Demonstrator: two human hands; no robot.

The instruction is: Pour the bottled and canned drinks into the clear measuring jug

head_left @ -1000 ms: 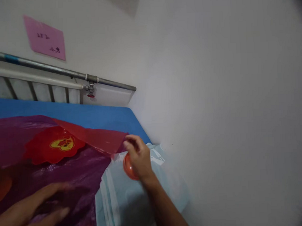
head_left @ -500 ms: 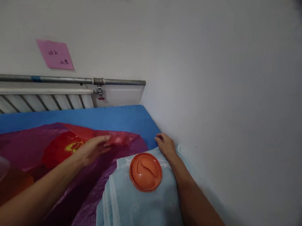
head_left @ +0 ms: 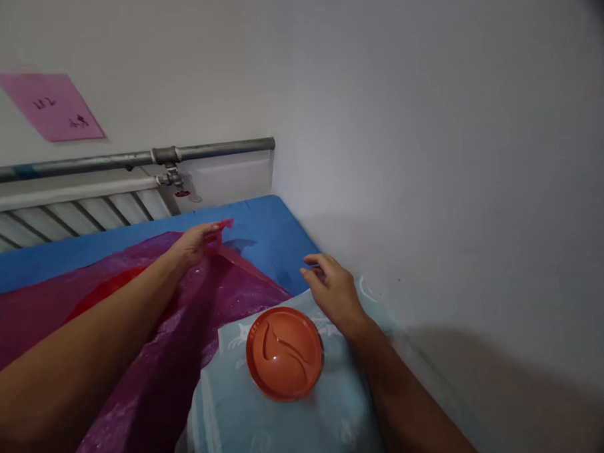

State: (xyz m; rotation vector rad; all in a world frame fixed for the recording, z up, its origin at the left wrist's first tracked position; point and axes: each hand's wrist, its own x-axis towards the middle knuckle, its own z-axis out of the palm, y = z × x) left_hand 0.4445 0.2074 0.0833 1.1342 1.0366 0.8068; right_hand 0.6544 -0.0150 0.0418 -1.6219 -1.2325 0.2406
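Observation:
My left hand (head_left: 197,243) pinches a corner of a thin, translucent purple-red plastic bag (head_left: 234,283), which lies spread and wrinkled over the blue surface (head_left: 261,218). A brighter red patch (head_left: 105,292) shows through the bag, partly hidden by my left forearm. Beside the wall, my right hand (head_left: 332,285) hovers with fingers loosely curved and apart, nothing between them. Just below it, a round orange plastic lid or dish (head_left: 283,354) with a curved raised shape rests on a folded light-blue patterned cloth (head_left: 271,428).
A white wall (head_left: 430,181) closes off the right side. Along the back run a metal pipe (head_left: 218,150), a valve with a red handle (head_left: 182,193) and a white radiator (head_left: 71,216). A pink paper note (head_left: 51,107) hangs above.
My left hand has carried the bag's edge up and away, covering more of the red patch. My right hand has lifted slightly and its fingers have parted. The view has shifted right.

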